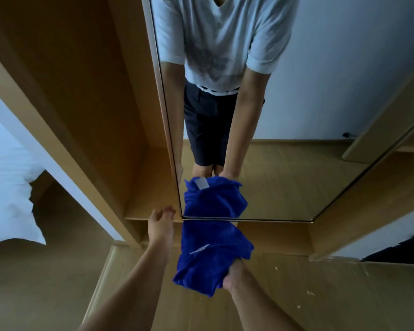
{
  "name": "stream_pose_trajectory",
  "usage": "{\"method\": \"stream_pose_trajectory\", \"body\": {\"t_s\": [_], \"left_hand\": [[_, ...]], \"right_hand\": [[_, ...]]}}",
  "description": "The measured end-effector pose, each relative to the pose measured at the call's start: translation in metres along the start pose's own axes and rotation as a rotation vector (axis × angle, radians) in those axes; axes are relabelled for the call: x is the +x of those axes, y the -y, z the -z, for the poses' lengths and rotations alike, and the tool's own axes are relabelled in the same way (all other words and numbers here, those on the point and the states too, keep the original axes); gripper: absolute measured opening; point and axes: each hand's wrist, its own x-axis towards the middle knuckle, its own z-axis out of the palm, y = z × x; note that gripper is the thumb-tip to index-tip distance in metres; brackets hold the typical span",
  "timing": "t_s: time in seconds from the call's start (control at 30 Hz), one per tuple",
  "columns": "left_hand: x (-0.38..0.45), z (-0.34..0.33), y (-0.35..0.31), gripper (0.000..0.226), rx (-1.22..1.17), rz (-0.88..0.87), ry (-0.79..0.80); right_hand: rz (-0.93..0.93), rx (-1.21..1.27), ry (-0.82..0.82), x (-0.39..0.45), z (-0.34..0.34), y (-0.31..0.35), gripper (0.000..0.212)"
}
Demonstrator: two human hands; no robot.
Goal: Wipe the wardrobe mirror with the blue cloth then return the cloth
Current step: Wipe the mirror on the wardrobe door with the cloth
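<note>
Right hand [234, 274] grips the blue cloth [213, 249], pressed at the mirror [285, 175] bottom edge; left hand [161, 223] rests relaxed beside that edge. Wiping judged underway; upward strokes required next.

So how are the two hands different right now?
The right hand has a grip on the bunched blue cloth down at the wardrobe mirror's bottom edge; the left hand holds nothing. The right hand's fingers are curled; the left hand's are relaxed, near the mirror's corner. Both are bare and reach forward.
</note>
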Motion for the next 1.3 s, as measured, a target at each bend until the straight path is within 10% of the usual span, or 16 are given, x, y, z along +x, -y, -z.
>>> {"method": "stream_pose_trajectory", "body": {"t_s": [0.23, 0.37, 0.57, 0.77, 1.3], "left_hand": [[-0.004, 0.022, 0.044, 0.093, 0.445, 0.348, 0.470], [0.007, 0.032, 0.043, 0.052, 0.393, 0.364, 0.287], [0.013, 0.022, 0.036, 0.030, 0.165, 0.434, 0.177], [0.013, 0.012, 0.020, 0.024, -0.121, 0.426, 0.220], [-0.016, 0.031, -0.090, 0.040, -0.367, 0.222, 0.471]], "right_hand": [[-0.041, -0.233, -0.062, 0.007, 0.010, -0.002, 0.035], [0.019, -0.358, -0.198, 0.015, 0.018, 0.010, 0.025], [0.140, 0.160, -0.095, 0.026, 0.016, 0.028, 0.037], [0.193, 0.332, 0.136, 0.029, -0.014, 0.034, 0.058], [0.148, 0.357, 0.107, 0.019, -0.026, 0.039, 0.028]]}}
